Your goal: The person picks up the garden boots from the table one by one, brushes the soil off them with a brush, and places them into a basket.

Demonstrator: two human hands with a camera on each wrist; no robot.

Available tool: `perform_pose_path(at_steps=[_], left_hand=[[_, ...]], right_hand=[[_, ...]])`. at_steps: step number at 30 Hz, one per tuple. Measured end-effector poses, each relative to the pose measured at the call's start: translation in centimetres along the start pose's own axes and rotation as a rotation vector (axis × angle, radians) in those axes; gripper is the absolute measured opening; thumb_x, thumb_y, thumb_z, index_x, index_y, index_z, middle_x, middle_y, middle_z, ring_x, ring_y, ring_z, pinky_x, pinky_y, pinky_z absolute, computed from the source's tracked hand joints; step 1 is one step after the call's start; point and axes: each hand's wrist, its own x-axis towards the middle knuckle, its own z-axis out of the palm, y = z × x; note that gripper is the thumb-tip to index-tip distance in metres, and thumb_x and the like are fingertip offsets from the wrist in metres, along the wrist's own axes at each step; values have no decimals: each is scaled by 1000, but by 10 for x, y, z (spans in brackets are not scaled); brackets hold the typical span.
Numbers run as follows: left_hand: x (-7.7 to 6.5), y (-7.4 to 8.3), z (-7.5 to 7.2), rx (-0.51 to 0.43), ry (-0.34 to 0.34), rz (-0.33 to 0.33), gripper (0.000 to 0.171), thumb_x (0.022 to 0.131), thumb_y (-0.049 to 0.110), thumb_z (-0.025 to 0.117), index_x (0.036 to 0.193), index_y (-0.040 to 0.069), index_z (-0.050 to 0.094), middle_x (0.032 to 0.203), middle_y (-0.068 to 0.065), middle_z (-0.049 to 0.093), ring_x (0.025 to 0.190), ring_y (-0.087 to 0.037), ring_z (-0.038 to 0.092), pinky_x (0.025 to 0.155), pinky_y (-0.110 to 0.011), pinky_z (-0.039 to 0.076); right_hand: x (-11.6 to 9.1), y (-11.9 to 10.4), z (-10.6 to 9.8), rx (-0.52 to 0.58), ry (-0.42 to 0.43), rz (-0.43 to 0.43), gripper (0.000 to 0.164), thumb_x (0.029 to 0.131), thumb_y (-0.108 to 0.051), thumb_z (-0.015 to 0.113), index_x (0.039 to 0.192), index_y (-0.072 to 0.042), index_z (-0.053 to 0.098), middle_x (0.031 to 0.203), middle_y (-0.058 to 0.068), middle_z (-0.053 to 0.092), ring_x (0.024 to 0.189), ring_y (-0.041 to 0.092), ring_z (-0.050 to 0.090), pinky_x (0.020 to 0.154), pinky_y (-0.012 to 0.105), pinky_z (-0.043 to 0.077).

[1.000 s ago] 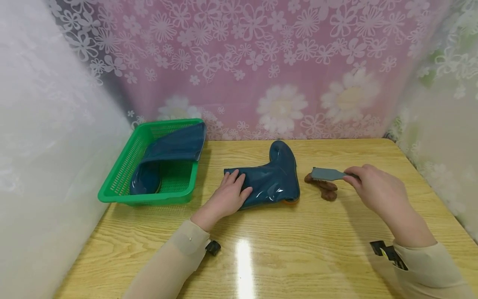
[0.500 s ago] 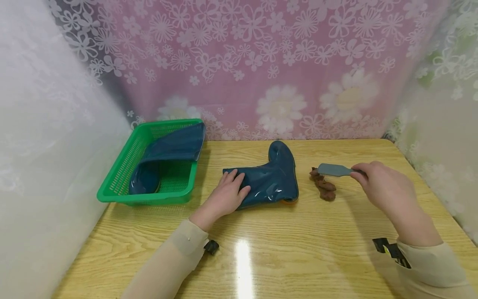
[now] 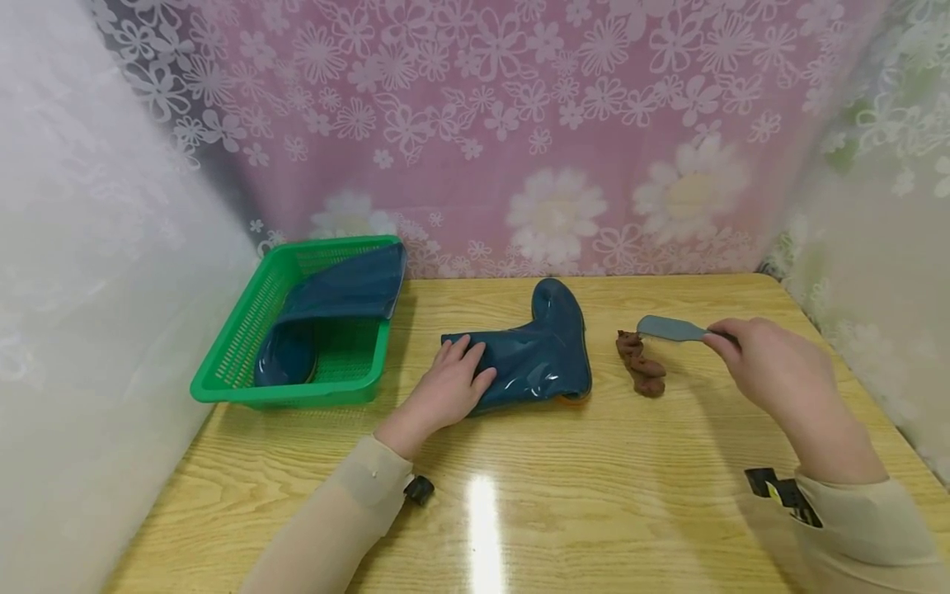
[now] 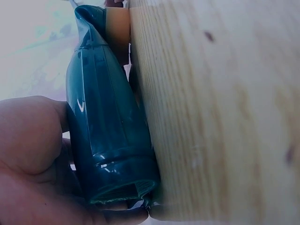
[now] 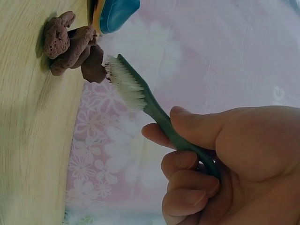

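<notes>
A glossy dark blue rubber boot lies on its side on the wooden table. My left hand rests on its shaft near the open end, fingers spread; in the left wrist view the thumb side lies along the boot and a finger runs by its opening. My right hand grips the thin handle of a grey-green brush. Its pale bristles, with brown specks at the tip, stand right at a lumpy brown, clay-like clump on the table. In the head view this clump sits right of the boot sole.
At the left stands a green plastic basket with a second blue boot in it, its shaft leaning over the rim. A pink flowered curtain hangs behind the table, with pale sheets on both sides.
My right hand has drawn the brush to the right, from over the brown clump to its edge. The clump's upper end has shifted slightly right. My left hand stays on the boot.
</notes>
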Motion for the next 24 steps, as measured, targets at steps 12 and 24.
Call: perform_pose_path(at_steps=[12, 24], left_hand=[[1, 0, 1, 13, 4, 11, 63, 120, 42, 48, 172, 6, 38, 179, -22, 27, 168, -39, 16, 136, -51, 10], [-4, 8, -5, 21, 57, -8, 61, 119, 47, 48, 171, 16, 43, 177, -21, 31, 166, -45, 20, 130, -68, 22]], right_hand=[[1, -2, 0, 52, -16, 19, 50, 121, -36, 50, 135, 9, 66, 85, 11, 67, 63, 25, 51, 56, 41, 37], [4, -11, 1, 82, 3, 13, 53, 120, -43, 49, 140, 3, 66, 101, 18, 72, 71, 28, 58, 58, 42, 41]])
